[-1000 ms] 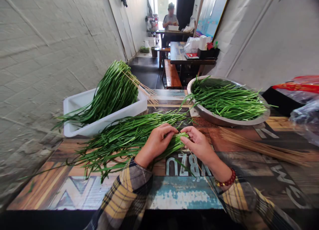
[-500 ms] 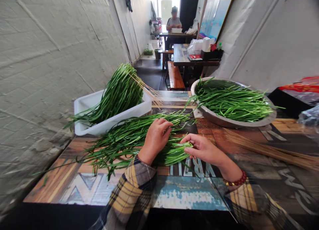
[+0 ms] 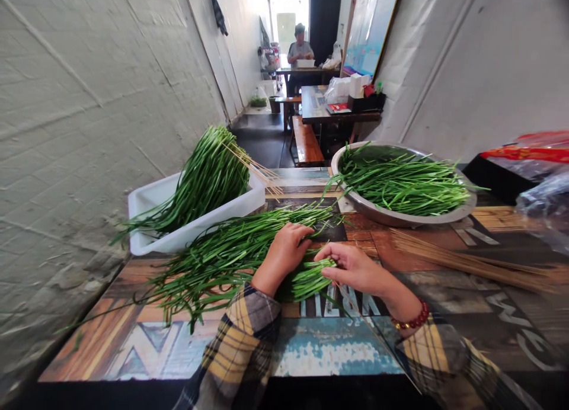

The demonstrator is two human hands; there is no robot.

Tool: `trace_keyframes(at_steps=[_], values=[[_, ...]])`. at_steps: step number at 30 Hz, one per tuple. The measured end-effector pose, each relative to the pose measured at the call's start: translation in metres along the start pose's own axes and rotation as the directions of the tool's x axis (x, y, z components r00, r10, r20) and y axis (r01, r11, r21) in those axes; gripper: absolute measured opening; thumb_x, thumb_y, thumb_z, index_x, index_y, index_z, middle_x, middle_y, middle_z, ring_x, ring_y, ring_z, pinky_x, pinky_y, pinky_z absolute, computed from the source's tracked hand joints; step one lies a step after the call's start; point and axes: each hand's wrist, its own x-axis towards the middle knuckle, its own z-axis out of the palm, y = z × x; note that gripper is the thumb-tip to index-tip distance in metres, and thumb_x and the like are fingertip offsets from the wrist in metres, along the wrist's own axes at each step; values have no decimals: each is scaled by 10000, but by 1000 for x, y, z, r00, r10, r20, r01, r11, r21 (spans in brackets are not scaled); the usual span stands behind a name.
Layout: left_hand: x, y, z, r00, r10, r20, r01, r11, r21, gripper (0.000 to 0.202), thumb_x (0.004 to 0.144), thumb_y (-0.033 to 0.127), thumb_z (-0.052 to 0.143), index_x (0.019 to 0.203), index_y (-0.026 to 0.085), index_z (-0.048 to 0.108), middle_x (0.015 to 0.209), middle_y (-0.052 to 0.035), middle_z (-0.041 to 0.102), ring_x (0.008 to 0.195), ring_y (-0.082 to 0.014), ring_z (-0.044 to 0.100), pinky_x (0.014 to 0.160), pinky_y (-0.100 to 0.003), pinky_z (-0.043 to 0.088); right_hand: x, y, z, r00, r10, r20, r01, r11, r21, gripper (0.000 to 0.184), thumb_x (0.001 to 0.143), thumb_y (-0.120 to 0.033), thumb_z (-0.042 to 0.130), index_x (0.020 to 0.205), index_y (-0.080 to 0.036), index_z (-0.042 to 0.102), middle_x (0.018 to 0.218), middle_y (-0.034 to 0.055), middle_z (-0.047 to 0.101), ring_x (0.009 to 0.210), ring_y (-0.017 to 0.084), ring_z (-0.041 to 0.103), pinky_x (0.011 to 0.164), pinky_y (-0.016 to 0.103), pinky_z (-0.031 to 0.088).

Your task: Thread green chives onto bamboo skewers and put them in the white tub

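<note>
Garlic chives (image 3: pixel 213 262) lie across the near middle of the table (image 3: pixel 311 346); my left hand (image 3: pixel 284 253) lies flat on them, likely keeping stalks aligned, while my right hand (image 3: pixel 355 268) pinches their cut ends together.

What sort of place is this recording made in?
Probably a small eatery's dining room used for prep: wooden tables and benches, a round metal basin of green chives, thin bamboo skewers on the painted table.
</note>
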Motion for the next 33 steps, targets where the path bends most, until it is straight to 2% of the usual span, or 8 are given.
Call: trace_keyframes(at_steps=[4, 8, 12, 15, 19, 24, 28, 33], values=[[1, 5, 3, 998, 10, 55, -18, 990, 143, 185, 810, 209, 660, 988, 178, 699, 891, -69, 709, 819, -209, 574, 767, -342, 429, 0, 0, 1, 1000, -11, -10, 11, 1000, 5, 156, 813, -191, 605, 969, -190, 619, 753, -24, 558, 551, 95, 573, 480, 200, 470], [0, 10, 2, 999, 40, 26, -44, 985, 168, 124, 834, 251, 637, 904, 198, 726, 799, -55, 684, 762, -194, 530, 692, -314, 393, 0, -3, 1, 1000, -8, -12, 8, 1000, 19, 153, 802, -183, 603, 954, -188, 620, 709, -36, 533, 539, 95, 562, 476, 197, 477], [-1, 14, -9, 991, 9, -131, -2, 999, 55, 117, 849, 186, 586, 804, 190, 695, 802, -37, 673, 781, -183, 530, 741, -318, 397, 3, -3, 2, 997, 33, -74, -31, 999, 27, 185, 806, -217, 609, 985, -171, 626, 701, -34, 552, 528, 91, 562, 493, 203, 472], [-3, 16, -19, 971, -55, -233, 29, 993, -116, 93, 828, 135, 562, 811, 167, 647, 839, -37, 662, 835, -177, 562, 797, -315, 421, 5, -2, 2, 979, 46, -199, -33, 997, 71, 244, 825, -269, 603, 1040, -157, 630, 740, -7, 598, 562, 106, 577, 536, 231, 487], [-7, 17, -22, 967, -168, -190, 100, 941, -323, 141, 817, 116, 517, 867, 144, 646, 820, -39, 655, 759, -153, 589, 693, -261, 453, 5, 0, 2, 951, 38, -307, -8, 995, 98, 287, 835, -306, 604, 1077, -157, 642, 806, 26, 637, 592, 118, 586, 561, 253, 490], [-7, 23, -18, 974, -207, -95, 153, 903, -403, 208, 833, 176, 558, 997, 156, 685, 967, -60, 708, 892, -180, 632, 799, -279, 466, 5, 1, 2, 946, 25, -323, 12, 993, 114, 278, 835, -303, 607, 1077, -175, 654, 805, 24, 645, 603, 122, 586, 575, 257, 499], [-6, 25, -17, 983, -163, -87, 114, 905, -409, 159, 854, 239, 581, 887, 155, 711, 838, -49, 697, 799, -164, 622, 753, -270, 455, 6, 1, 3, 941, 19, -339, 20, 993, 113, 268, 828, -292, 609, 1064, -178, 665, 822, 29, 660, 597, 119, 581, 566, 252, 497], [-7, 27, -17, 979, -144, -147, 78, 920, -383, 141, 829, 193, 584, 792, 144, 711, 764, -42, 623, 767, -154, 576, 715, -261, 439, 5, -2, 3, 931, 4, -365, 27, 997, 78, 262, 819, -286, 613, 1045, -174, 681, 886, 45, 695, 574, 112, 585, 550, 249, 483]])
